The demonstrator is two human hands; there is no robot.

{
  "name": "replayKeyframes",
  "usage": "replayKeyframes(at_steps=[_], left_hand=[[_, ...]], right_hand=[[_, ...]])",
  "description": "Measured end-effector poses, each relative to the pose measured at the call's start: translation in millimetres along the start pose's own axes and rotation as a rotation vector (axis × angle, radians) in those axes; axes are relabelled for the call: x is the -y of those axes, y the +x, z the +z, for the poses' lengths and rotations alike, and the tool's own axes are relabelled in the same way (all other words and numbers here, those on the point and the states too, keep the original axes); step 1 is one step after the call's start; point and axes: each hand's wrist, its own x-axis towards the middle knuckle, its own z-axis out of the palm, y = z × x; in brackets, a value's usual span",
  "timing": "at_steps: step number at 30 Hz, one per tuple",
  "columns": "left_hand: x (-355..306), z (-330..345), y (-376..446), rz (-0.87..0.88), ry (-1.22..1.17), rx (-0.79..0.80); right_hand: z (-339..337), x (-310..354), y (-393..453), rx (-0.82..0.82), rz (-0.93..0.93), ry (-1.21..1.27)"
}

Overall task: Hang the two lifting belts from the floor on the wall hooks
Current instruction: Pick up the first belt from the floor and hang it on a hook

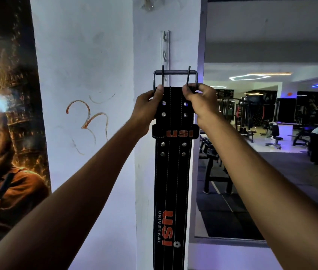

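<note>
Fingers (159, 90) of both hands pinch the lifting belt (171, 172) just under its buckle (175, 78); the prongs (loose) could snag the hook rail (165, 53); it might drop.

I see a white wall (80, 55) with an orange scribble (88, 117), a dark poster (4, 114) on the left, and a mirror (271, 133) on the right showing gym benches (274, 137) and ceiling strip lights (249, 76).

One black lifting belt (170, 172), its buckle (175, 79) with two prongs; one hook rail (165, 53) on the wall; two hands; one poster (8, 114).
</note>
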Motion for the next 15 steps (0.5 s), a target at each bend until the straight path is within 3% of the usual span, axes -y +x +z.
replayKeyframes(at_steps=[5, 10, 15], left_hand=[[38, -20, -45, 0.013, 0.119, 0.243], [98, -15, -86, 0.060, 0.156, 0.149], [153, -8, -134, -0.089, 0.112, 0.111]], right_hand=[[-1, 2, 4, -0.070, -0.013, 0.009], [0, -1, -8, -0.068, 0.009, 0.028], [4, -3, -19, -0.050, 0.044, 0.069]])
